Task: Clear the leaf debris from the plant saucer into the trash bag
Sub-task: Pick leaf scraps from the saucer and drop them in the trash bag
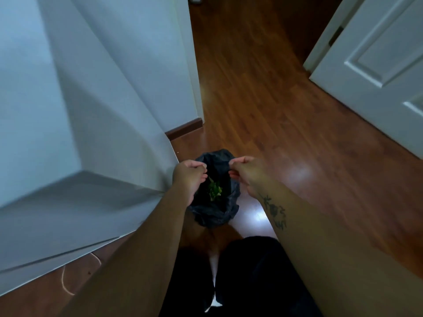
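A dark grey trash bag (217,163) hangs open above the wooden floor, held between both hands. My left hand (188,177) pinches the bag's left rim. My right hand (247,171) pinches the right rim, so the mouth is spread apart. Green leaf debris (214,191) lies inside at the bottom of the bag. The plant saucer is not in view.
A white wall corner (128,110) with a brown baseboard (184,131) stands close on the left. A white panelled door (377,65) is open at the right. Glossy wooden floor (263,99) stretches ahead. My dark trousers (247,275) fill the bottom, and a thin cord (66,287) lies lower left.
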